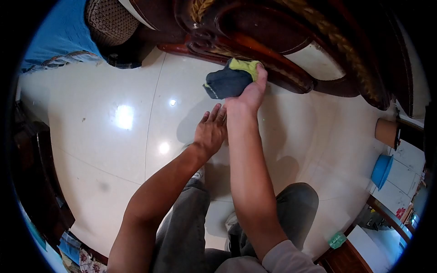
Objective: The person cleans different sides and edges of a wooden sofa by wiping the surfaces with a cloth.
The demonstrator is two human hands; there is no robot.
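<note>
Right hand (pixel 250 94): most fingers concealed by the bunched cloth (pixel 227 82), whose underside is out of sight; the pale marking along the cloth's left edge is too small to read. Left hand (pixel 210 135): inner edge partly obscured by the right forearm (pixel 246 159). Left shoe (pixel 199 173): largely covered by forearm and trouser leg. Far side: carved furniture (pixel 255 48) and woven cushion (pixel 113 20), both cut off by the upper edge. Far left: blue fabric (pixel 59 38), truncated by the view's curved border. Near right: green object (pixel 337 240), too indistinct to identify.
</note>
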